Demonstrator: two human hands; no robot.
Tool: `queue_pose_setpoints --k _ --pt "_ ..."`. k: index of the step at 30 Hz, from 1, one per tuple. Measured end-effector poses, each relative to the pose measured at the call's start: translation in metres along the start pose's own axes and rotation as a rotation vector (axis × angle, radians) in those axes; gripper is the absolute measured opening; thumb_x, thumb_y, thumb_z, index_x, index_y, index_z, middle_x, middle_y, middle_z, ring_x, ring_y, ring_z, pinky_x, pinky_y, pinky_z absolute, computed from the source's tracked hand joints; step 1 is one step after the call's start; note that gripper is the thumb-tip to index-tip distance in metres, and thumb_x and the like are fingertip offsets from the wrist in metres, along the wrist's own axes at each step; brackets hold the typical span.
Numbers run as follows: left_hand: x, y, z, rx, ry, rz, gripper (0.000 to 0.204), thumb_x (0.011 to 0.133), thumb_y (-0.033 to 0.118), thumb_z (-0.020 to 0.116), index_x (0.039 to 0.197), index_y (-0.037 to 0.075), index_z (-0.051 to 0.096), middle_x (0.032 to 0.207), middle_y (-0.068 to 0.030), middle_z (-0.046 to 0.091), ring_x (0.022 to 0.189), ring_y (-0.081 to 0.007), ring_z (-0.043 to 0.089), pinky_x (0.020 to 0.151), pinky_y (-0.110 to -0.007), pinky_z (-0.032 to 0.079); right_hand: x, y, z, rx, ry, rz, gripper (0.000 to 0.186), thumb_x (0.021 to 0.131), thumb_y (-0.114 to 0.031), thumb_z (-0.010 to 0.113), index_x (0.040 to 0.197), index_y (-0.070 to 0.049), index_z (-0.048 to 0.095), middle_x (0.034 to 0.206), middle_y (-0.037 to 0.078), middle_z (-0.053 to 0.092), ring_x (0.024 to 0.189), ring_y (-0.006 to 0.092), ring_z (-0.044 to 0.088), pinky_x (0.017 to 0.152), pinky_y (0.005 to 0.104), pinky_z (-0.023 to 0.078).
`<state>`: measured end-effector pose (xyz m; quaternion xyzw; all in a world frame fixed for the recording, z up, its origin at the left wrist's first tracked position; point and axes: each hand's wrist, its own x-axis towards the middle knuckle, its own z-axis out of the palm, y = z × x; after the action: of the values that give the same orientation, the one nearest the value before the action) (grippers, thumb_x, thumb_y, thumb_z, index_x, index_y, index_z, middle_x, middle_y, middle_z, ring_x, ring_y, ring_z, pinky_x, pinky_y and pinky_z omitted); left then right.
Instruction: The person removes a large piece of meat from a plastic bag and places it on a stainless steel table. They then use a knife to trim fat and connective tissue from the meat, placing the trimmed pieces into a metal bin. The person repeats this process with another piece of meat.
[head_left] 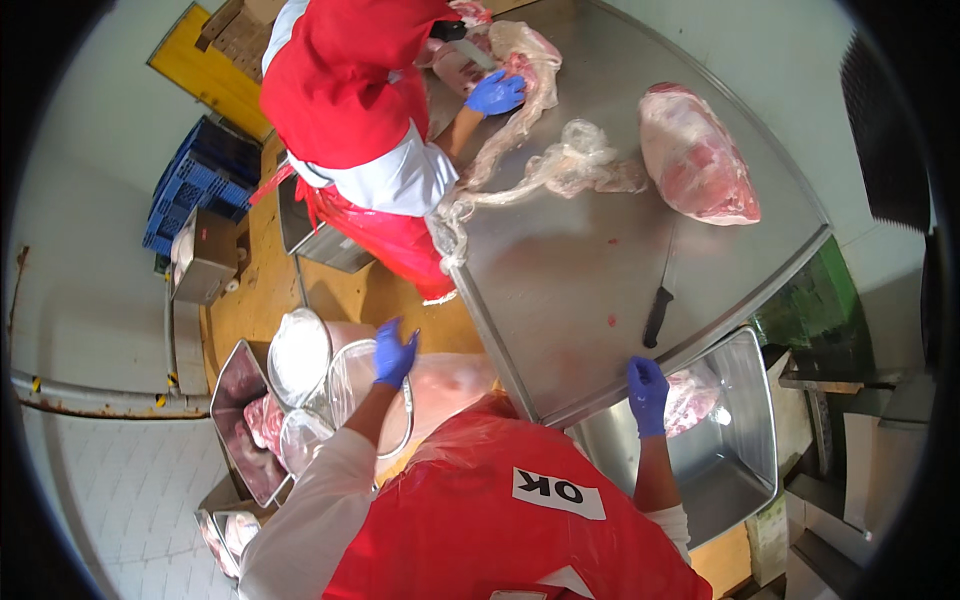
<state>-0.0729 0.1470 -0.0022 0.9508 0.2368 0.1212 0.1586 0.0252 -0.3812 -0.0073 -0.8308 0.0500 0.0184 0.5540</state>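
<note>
My left hand (pixel 395 356), in a purple-blue glove, is raised over a bucket lined with clear plastic (pixel 352 375). Its fingers are apart and nothing is in them. My right hand (pixel 648 398), gloved the same, hovers by the near edge of the steel table (pixel 560 300), above a deep metal tub (pixel 735 455). Its fingers are curled in, with nothing visible in them. Just beyond it a knife (pixel 657 317) with a black handle lies on the table. A large cut of raw meat (pixel 697 155) rests farther back, and more meat (pixel 690 398) lies in the tub.
Across the table, a co-worker in red (pixel 350 80) has a blue-gloved hand (pixel 497 93) on fatty meat (pixel 530 55). Stringy membrane (pixel 570 165) trails over the tabletop. At left are a white round lid (pixel 300 350) and a metal bin with meat (pixel 235 410); blue crates (pixel 200 180) stand behind.
</note>
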Motion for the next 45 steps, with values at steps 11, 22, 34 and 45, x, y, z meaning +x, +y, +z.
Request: queue_pose_setpoints --k 11,22,34,45 --pt "0.238 0.287 0.151 0.118 -0.071 0.33 0.079 0.085 0.032 0.069 0.149 0.001 0.033 0.148 -0.0257 0.041 0.132 -0.0416 0.045 0.11 -0.052 0.037 -0.054 -0.034 -0.045 -0.251 0.112 -0.12 0.014 0.084 -0.005 0.072 0.097 0.0 0.071 0.089 0.016 0.071 0.077 0.0273 0.069 0.073 0.0373 0.054" --pt "0.154 0.204 0.129 -0.059 -0.191 0.504 0.024 0.087 0.029 0.062 0.074 0.009 0.064 0.07 -0.0156 0.064 0.069 -0.0378 0.063 0.067 -0.052 0.045 0.016 -0.053 0.028 -0.292 -0.171 -0.211 0.03 0.082 -0.014 0.074 0.109 -0.003 0.066 0.103 0.017 0.067 0.097 0.0337 0.065 0.087 0.0415 0.052" --pt "0.063 0.256 0.019 -0.495 -0.45 0.572 0.025 0.083 0.025 0.069 0.067 0.007 0.062 0.062 -0.0159 0.058 0.062 -0.0387 0.058 0.061 -0.048 0.042 0.128 -0.087 0.178 -0.575 -0.55 -0.867 0.049 0.073 -0.029 0.074 0.119 -0.016 0.063 0.129 0.01 0.06 0.131 0.0372 0.046 0.11 0.0534 0.033" --pt "0.049 0.223 0.031 -0.231 -0.587 0.723 0.039 0.085 0.049 0.069 0.096 0.012 0.073 0.093 -0.0107 0.07 0.095 -0.0302 0.065 0.097 -0.047 0.041 0.037 -0.033 0.098 -0.38 -0.441 -0.629 0.026 0.066 -0.017 0.071 0.09 -0.009 0.064 0.101 0.01 0.063 0.11 0.0305 0.057 0.104 0.048 0.039"
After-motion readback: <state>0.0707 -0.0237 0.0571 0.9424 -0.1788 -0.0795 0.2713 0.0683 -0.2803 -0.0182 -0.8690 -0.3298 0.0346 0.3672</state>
